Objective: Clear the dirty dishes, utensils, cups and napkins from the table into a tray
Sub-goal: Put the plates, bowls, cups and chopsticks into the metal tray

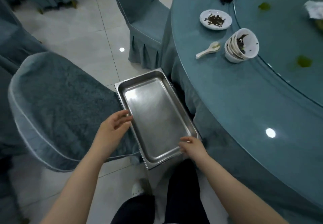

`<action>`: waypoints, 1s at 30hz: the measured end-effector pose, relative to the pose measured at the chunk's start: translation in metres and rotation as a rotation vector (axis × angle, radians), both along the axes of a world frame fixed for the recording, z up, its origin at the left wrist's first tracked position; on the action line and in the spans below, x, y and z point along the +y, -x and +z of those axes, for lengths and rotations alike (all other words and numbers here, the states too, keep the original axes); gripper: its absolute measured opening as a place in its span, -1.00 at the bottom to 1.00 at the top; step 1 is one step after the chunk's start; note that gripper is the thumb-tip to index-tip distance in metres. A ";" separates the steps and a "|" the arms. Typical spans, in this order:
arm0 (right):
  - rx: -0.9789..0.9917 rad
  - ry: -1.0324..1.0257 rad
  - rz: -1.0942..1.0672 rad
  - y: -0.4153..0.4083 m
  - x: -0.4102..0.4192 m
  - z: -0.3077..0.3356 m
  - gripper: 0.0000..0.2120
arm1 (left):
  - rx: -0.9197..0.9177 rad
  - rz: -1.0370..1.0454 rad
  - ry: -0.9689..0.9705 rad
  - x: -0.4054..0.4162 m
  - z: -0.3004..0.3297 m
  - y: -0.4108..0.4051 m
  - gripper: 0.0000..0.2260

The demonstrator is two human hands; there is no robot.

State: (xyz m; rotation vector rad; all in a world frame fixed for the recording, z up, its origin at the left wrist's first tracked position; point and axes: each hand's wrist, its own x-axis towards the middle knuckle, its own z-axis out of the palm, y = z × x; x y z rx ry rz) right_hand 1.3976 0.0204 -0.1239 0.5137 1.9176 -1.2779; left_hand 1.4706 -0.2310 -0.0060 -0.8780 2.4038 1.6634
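Tray, a deep rectangular steel pan with rolled rim and rounded corners, sits low between a covered chair and the draped table, its long side running away from the person. Its floor is bare, scuffed and dull with glare at the far end. The left hand is at the left long rim, fingers loosely spread and slightly bent, fingertips touching or just short of the rim; which cannot be told. The right hand is at the near right corner, fingers lightly curled over the rim; a firm grip cannot be confirmed. Beyond the right fingers the table edge curves away, well above the tray, with the cloth hanging just beside the tray's right rim. Left of the left fingers the chair seat lies close, leaving little side room. Open tiled floor lies past the tray's far end. On the table, well beyond the fingers, stand a tilted stack of white bowls with dark residue, a white spoon just beside it, and a small soiled plate farther off. No brand, label or writing is legible anywhere.
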 end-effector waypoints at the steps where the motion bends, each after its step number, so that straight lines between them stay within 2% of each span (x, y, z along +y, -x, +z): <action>1: -0.044 0.024 -0.056 -0.009 0.000 -0.003 -0.71 | -0.011 -0.015 -0.006 -0.001 -0.001 -0.005 -0.70; 6: -0.187 0.120 -0.169 -0.032 0.004 -0.028 -0.61 | -0.059 -0.070 -0.047 0.002 -0.012 -0.011 -0.71; 9: -0.345 0.174 -0.278 -0.038 0.003 -0.051 -0.52 | -0.102 -0.068 -0.068 0.005 -0.027 -0.008 -0.73; 13: -0.531 0.260 -0.381 -0.031 0.001 -0.087 -0.28 | -0.152 -0.036 -0.081 0.012 -0.051 -0.001 -0.73; 16: -0.629 0.313 -0.476 -0.021 -0.004 -0.115 -0.22 | -0.203 0.000 -0.094 0.014 -0.067 0.003 -0.73; 18: -0.654 0.333 -0.542 -0.012 -0.008 -0.132 -0.28 | -0.235 0.028 -0.108 0.012 -0.077 0.007 -0.73; 21: -0.653 0.338 -0.645 -0.001 -0.014 -0.154 -0.56 | -0.263 0.064 -0.111 0.008 -0.088 0.015 -0.75; 24: -0.680 0.249 -0.611 -0.001 -0.014 -0.166 -0.76 | -0.280 0.095 -0.111 0.006 -0.094 0.019 -0.75; 26: -0.704 0.209 -0.565 -0.006 -0.011 -0.169 -0.77 | -0.294 0.107 -0.111 0.008 -0.095 0.019 -0.76; 30: -0.745 0.266 -0.572 -0.006 -0.014 -0.157 -0.78 | -0.328 0.107 -0.136 0.011 -0.095 0.020 -0.75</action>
